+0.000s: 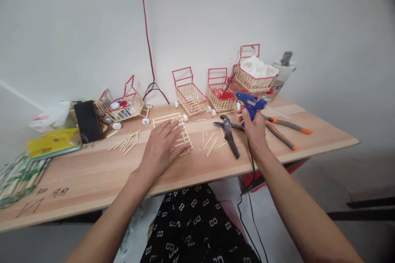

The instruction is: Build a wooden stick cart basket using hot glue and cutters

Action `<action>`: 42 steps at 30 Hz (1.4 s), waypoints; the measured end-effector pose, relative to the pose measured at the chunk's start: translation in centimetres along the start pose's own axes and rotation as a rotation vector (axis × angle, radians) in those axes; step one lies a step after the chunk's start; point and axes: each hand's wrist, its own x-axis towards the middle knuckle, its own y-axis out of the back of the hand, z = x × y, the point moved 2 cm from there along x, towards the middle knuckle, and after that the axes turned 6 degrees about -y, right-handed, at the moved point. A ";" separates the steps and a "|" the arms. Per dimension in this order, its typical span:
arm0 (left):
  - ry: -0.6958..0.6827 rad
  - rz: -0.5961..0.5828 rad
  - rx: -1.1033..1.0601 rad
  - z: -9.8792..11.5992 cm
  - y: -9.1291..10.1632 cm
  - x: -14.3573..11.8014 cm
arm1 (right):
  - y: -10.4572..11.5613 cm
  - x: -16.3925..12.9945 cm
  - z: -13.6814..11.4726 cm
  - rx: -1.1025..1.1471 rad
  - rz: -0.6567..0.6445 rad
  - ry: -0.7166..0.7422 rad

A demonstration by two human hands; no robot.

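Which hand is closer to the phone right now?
Left. The left hand is over the stick frame, to the right of the phone. The right hand is much farther right, holding the glue gun.

Clad in black cloth (197, 240) printed with small pale paired squares (213, 222). Bare at left hand (162, 141), right hand (254, 129) and forearms (296, 201).

Blue glue gun (252, 106) — in right hand (254, 130)
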 end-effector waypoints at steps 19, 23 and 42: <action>0.024 0.002 -0.049 0.4 0.3 -0.9 | -5.7 -3.0 -8.2 -0.004 -0.754 -0.122; 0.032 0.011 -0.053 0.4 -0.1 -1.2 | -6.7 -2.7 -7.8 -0.001 -0.783 -0.118; 0.024 0.045 -0.059 0.5 -0.4 -0.9 | -7.8 -2.6 -7.3 0.020 -0.797 -0.122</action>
